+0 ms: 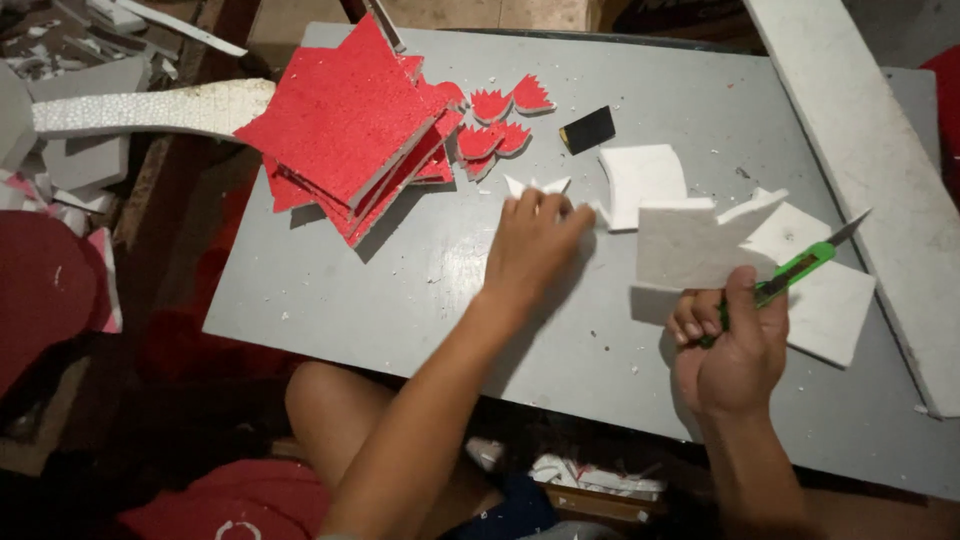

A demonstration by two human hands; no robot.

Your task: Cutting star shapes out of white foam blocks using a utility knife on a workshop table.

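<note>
right hand (735, 345) fingers grip one green cutter (795, 270); left hand (530, 245) fingers pinch one white cutout (535, 187).

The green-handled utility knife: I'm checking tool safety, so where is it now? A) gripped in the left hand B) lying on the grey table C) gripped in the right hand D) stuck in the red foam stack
C: the right hand grips the green-handled utility knife, its blade pointing up and away.

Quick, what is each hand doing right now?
Left hand: palm down on a small white foam cutout; grip cannot be told.
Right hand: closed on green utility knife.
</note>
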